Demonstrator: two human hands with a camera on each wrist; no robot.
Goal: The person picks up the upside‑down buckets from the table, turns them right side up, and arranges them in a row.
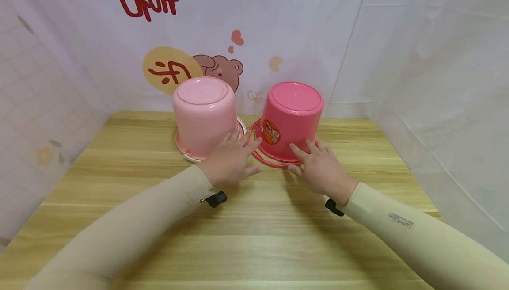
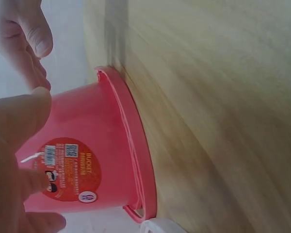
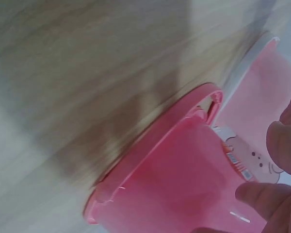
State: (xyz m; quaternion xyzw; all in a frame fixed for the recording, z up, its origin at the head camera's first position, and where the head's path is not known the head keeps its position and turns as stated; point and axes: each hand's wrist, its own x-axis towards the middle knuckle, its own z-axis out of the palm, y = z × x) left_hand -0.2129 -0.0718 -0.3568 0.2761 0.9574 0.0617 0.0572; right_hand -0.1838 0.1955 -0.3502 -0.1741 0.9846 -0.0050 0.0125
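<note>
Two buckets stand upside down at the back of the table: a light pink bucket [image 1: 204,117] on the left and a hot pink bucket [image 1: 294,113] on the right. A round red label [image 2: 68,170] sticks to the hot pink one. My left hand [image 1: 228,159], its fingers spread, is in front of the light pink bucket's right side and reaches toward the gap between the two. My right hand [image 1: 322,168] is at the front of the hot pink bucket with fingers extended; whether its fingertips touch the wall I cannot tell. Neither hand holds anything.
The wooden table [image 1: 254,246] spreads out in front of both buckets. The hot pink bucket's handle [image 1: 270,162] lies on the tabletop around its rim. Behind stands a white printed curtain [image 1: 302,29], with more white sheeting [image 1: 445,82] at the right side.
</note>
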